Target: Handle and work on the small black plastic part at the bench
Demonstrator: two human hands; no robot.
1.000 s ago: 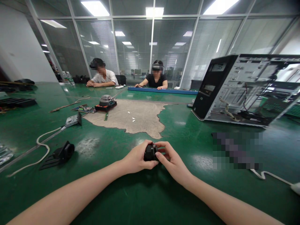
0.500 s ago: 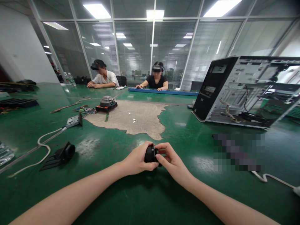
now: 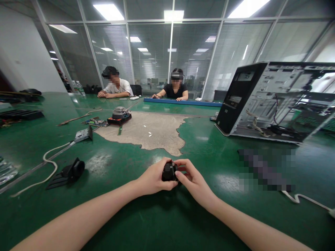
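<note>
A small black device (image 3: 169, 171) is held between my hands above the green table, near the middle of the view. My left hand (image 3: 155, 177) wraps round its left side, with the thumb below and the fingers behind. On the right side, my right hand (image 3: 191, 177) pinches the device's edge with thumb and fingertips. What the right fingertips press on is too small to make out. A black part with a round opening (image 3: 75, 169) lies on the table to the left.
An open computer case (image 3: 243, 101) stands at the right, near a blurred dark object with a white cable. A metal bracket (image 3: 83, 134), a white cable (image 3: 53, 167) and a red-black device (image 3: 119, 116) lie left. Two people sit across the green table (image 3: 125, 223).
</note>
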